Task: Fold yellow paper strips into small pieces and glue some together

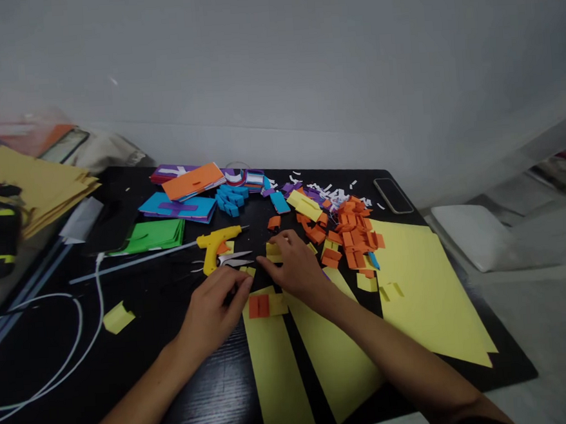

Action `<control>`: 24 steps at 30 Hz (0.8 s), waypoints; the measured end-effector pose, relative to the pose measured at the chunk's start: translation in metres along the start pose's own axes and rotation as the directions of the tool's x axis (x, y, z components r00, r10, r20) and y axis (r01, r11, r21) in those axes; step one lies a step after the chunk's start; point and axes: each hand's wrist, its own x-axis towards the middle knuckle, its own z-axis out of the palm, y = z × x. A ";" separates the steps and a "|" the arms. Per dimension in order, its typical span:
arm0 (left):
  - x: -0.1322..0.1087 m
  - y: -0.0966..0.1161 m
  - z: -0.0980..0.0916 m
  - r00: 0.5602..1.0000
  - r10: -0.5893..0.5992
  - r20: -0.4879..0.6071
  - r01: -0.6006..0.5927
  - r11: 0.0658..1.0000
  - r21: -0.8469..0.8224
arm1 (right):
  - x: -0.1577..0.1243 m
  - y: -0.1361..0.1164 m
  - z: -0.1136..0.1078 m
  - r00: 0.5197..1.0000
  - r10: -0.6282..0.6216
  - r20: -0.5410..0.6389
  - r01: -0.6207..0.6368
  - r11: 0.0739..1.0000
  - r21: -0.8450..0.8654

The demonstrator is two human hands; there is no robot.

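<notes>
My left hand (215, 310) is curled above the table, thumb and forefinger tips brought together. Whether anything sits between them is hidden; a small yellow paper piece (248, 271) lies just beyond. My right hand (296, 266) has thumb and fingers around a small folded yellow paper piece (273, 253). Below the hands, a yellow paper strip (277, 374) carries an orange folded piece (259, 306) beside a yellow one (277, 304). A wider yellow sheet (339, 363) lies under my right forearm. Scissors (235, 259) and a yellow glue gun (215, 244) rest ahead of my left hand.
Orange folded pieces (355, 229) are heaped at right, near white paper scraps (330, 192). Large yellow sheets (419, 286) and a phone (393, 195) lie further right. Blue (178, 206) and green (161, 235) paper stacks stand back left; a white cable (79, 316) loops at left.
</notes>
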 end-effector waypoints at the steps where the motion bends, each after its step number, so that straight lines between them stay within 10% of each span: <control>1: 0.000 0.000 0.000 1.000 0.000 0.000 0.000 1.000 0.000 | 0.002 0.000 0.002 1.000 0.022 -0.005 -0.022 1.000 0.010; 6: 0.001 0.002 -0.002 1.000 -0.025 -0.011 0.025 1.000 -0.011 | 0.007 0.001 -0.010 0.978 0.208 0.003 -0.179 0.833 0.523; 10: 0.000 0.001 -0.001 0.982 -0.179 -0.061 0.174 0.981 -0.085 | 0.001 -0.001 -0.028 0.848 0.167 0.502 -0.525 0.135 0.841; 12: 0.001 0.001 0.000 0.966 -0.250 -0.063 0.236 0.956 -0.176 | -0.004 -0.004 -0.032 0.779 0.048 0.625 -0.624 -0.031 0.781; 24: 0.009 0.008 -0.002 0.934 -0.348 0.074 0.329 0.766 -0.553 | -0.010 -0.007 -0.026 0.729 -0.006 0.684 -0.684 -0.048 0.728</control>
